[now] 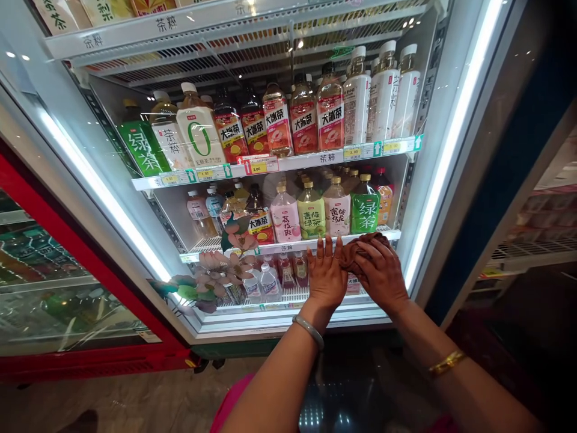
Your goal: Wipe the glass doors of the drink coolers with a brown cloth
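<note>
My right hand (383, 273) grips a bunched brown cloth (356, 252) and presses it against the glass front of a lit drinks cooler. Just left of it, my left hand (328, 273) lies on the glass with fingers stretched out and nothing held in it. Its thumb side is close to the cloth. Behind the glass, level with the fingertips, stand a green tea bottle (365, 207) and a pink-labelled bottle (337, 210). Part of the lower shelf is hidden by my hands.
A flower decal (225, 267) is on the glass at lower left. Upper shelves hold rows of bottled tea (279, 123). A red-framed cooler (135, 300) stands at left, and dark shelving (532, 228) at right. The wooden floor (135, 397) shows below.
</note>
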`<state>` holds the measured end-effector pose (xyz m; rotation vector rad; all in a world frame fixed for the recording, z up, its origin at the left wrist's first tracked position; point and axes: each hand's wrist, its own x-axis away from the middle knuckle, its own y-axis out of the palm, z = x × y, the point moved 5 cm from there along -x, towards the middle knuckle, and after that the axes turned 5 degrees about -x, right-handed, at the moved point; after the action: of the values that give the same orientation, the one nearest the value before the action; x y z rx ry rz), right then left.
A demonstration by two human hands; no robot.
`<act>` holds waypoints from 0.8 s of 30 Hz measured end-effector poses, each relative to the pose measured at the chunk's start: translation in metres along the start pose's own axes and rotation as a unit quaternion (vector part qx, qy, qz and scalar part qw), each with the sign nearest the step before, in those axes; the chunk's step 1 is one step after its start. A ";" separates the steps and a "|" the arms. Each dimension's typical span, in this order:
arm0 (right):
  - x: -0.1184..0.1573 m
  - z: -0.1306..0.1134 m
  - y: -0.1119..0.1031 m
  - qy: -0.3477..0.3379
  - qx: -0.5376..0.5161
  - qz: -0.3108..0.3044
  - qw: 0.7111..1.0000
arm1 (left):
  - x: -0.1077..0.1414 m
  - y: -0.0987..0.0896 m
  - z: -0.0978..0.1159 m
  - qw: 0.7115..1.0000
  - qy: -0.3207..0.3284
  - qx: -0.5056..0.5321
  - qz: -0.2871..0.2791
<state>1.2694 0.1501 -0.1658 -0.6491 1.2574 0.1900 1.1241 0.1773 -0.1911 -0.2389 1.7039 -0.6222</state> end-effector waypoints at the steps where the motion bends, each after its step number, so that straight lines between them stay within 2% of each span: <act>1: 0.003 0.008 -0.002 -0.008 -0.005 -0.005 1.000 | 0.000 0.001 0.001 1.000 -0.003 0.002 0.000; 3: 0.005 0.028 -0.010 0.017 -0.010 0.009 1.000 | -0.001 0.002 0.003 1.000 -0.013 0.005 0.001; 5: 0.001 0.046 -0.018 0.081 -0.002 0.052 0.995 | -0.001 0.003 0.006 1.000 -0.021 0.008 0.006; 7: -0.005 0.050 -0.021 0.124 0.003 0.081 0.989 | -0.002 0.004 0.009 1.000 -0.025 0.009 0.008; 9: -0.011 0.036 -0.016 0.103 -0.007 0.062 0.993 | -0.002 0.004 0.010 1.000 -0.025 0.008 0.007; 13: -0.006 0.000 -0.003 0.000 -0.014 -0.008 1.000 | -0.001 0.003 0.007 1.000 -0.013 0.007 0.013; 16: 0.005 0.006 -0.007 -0.013 -0.002 -0.020 1.000 | 0.001 0.001 0.006 1.000 -0.004 0.003 0.010; 18: 0.009 0.026 -0.013 0.018 0.010 -0.012 1.000 | 0.003 0.001 0.009 1.000 0.003 0.002 0.005; 21: 0.008 0.054 -0.025 0.126 0.031 0.046 0.991 | 0.008 0.001 0.017 0.999 0.029 0.012 -0.007; 23: 0.002 0.056 -0.028 0.161 0.028 0.068 0.984 | 0.011 0.002 0.024 0.998 0.049 0.020 -0.015; 24: -0.002 0.051 -0.026 0.156 0.022 0.063 0.986 | 0.012 0.003 0.027 0.998 0.056 0.023 -0.018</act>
<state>1.3233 0.1572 -0.1470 -0.5761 1.6013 0.1680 1.1477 0.1667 -0.2058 -0.2056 1.7941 -0.7115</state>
